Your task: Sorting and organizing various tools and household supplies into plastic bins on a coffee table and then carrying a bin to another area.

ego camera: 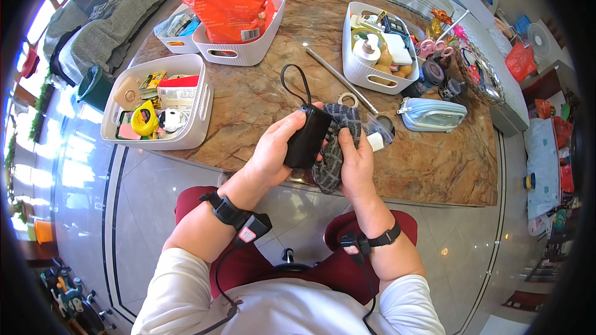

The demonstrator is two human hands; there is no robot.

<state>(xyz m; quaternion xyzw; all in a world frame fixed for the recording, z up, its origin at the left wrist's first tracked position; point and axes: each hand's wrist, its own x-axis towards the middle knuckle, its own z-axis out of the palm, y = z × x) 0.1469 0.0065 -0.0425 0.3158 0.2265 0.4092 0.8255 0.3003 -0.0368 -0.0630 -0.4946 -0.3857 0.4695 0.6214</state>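
Observation:
My left hand grips a black power bank with a glossy face, its thumb on the top edge. A black cable loop sticks up from that end. My right hand holds a dark grey checked cloth between thumb and fingers, right beside the power bank. Just behind the cloth, a roll of pale tape lies on the marble-patterned table. A clear plastic bag with a white item is right of the cloth. A metal rod lies slantwise farther back.
At the left, a white basket holds a yellow tape measure. Another basket holds a red bag; a smaller basket adjoins it. Right are a filled basket, a light blue pouch and dark jars.

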